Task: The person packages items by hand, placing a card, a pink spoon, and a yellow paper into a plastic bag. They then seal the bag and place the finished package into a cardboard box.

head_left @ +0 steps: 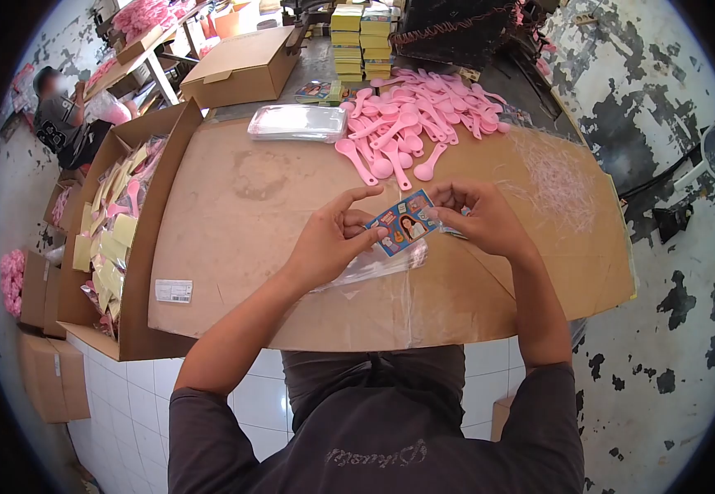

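A blue printed card [404, 224] with a picture of a long-haired figure is held tilted above the cardboard-covered table. My left hand [343, 235] pinches its left end between thumb and fingers, the index finger raised. At the card's right end, my right hand [474, 218] has its thumb and curled fingers closed on the edge. Something small and bluish shows below the right fingers; I cannot make out what it is. Clear plastic bags [378, 267] lie under the card. Beyond my hands, pink plastic spoons [407, 119] form a loose pile.
A stack of clear plastic packaging [298, 123] lies left of the spoons. Stacked cards [362, 41] stand behind. On the left, an open carton [135, 272] holds bagged spoons and cards. A closed carton [242, 66] sits at the back. Another person [65, 123] sits at far left.
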A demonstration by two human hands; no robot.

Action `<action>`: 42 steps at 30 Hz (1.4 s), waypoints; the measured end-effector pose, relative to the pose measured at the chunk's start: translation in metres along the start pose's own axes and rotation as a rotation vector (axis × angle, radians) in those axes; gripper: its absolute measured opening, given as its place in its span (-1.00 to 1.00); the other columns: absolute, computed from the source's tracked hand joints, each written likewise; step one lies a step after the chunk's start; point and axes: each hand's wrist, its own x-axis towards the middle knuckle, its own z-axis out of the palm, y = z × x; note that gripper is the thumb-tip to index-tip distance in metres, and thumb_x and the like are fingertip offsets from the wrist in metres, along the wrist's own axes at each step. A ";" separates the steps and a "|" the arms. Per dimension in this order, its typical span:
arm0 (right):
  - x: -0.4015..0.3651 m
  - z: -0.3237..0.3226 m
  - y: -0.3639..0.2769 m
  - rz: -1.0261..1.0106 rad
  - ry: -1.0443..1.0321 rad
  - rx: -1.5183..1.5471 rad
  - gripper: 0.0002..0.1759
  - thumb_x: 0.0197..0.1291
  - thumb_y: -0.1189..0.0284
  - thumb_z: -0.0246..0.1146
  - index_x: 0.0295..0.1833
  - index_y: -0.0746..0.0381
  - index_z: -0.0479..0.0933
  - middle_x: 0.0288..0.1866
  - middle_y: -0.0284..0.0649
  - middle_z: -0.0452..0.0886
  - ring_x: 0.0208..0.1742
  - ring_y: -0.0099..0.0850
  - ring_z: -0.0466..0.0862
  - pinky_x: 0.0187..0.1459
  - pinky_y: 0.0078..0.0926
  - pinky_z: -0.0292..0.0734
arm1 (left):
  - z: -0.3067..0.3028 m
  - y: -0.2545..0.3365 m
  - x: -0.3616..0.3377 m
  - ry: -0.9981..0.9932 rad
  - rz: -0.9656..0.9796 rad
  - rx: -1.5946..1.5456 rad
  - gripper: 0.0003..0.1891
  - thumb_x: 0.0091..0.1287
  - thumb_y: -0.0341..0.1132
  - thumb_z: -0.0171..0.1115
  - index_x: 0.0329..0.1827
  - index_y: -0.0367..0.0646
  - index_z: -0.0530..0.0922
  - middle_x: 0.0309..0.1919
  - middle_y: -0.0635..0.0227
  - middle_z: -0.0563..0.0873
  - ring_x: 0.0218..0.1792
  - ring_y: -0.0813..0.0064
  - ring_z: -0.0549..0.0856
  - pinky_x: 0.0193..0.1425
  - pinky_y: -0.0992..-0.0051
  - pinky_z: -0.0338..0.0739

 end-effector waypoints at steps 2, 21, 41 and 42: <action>-0.001 -0.002 0.000 0.002 -0.021 -0.022 -0.79 0.34 0.51 0.44 0.05 0.30 0.72 -0.27 -0.41 0.72 -0.30 -0.69 0.59 -0.26 -0.64 0.49 | 0.001 0.000 0.000 -0.011 0.003 -0.002 -0.34 0.45 -0.52 0.40 0.58 -0.26 0.33 -0.09 0.15 0.85 -0.11 0.56 0.81 -0.02 0.54 0.72; 0.003 0.017 0.007 -0.399 -0.141 -0.224 -0.83 0.38 0.51 0.36 0.03 0.32 0.70 -0.22 -0.21 0.72 -0.15 -0.41 0.68 -0.08 -0.37 0.56 | 0.005 -0.002 -0.002 -0.012 0.012 -0.069 -0.47 0.49 -0.54 0.33 0.50 -0.29 0.44 -0.03 0.20 0.81 -0.05 0.58 0.80 -0.01 0.59 0.73; 0.021 -0.042 0.013 -0.154 -0.007 -0.445 -0.82 0.36 0.53 0.31 0.01 0.30 0.71 -0.21 -0.24 0.72 -0.20 -0.43 0.67 -0.06 -0.41 0.58 | -0.001 -0.007 0.001 -0.035 -0.042 -0.153 -0.68 0.55 -0.46 0.29 0.30 -0.29 0.52 -0.03 0.24 0.85 -0.11 0.66 0.80 -0.08 0.60 0.71; 0.015 -0.039 0.010 -0.125 -0.059 -0.349 -0.83 0.37 0.51 0.33 0.01 0.32 0.71 -0.26 -0.26 0.71 -0.25 -0.49 0.65 -0.11 -0.45 0.58 | -0.001 -0.003 0.001 -0.042 -0.068 -0.100 -0.67 0.55 -0.45 0.28 0.31 -0.28 0.51 -0.03 0.24 0.85 -0.11 0.68 0.80 -0.10 0.62 0.70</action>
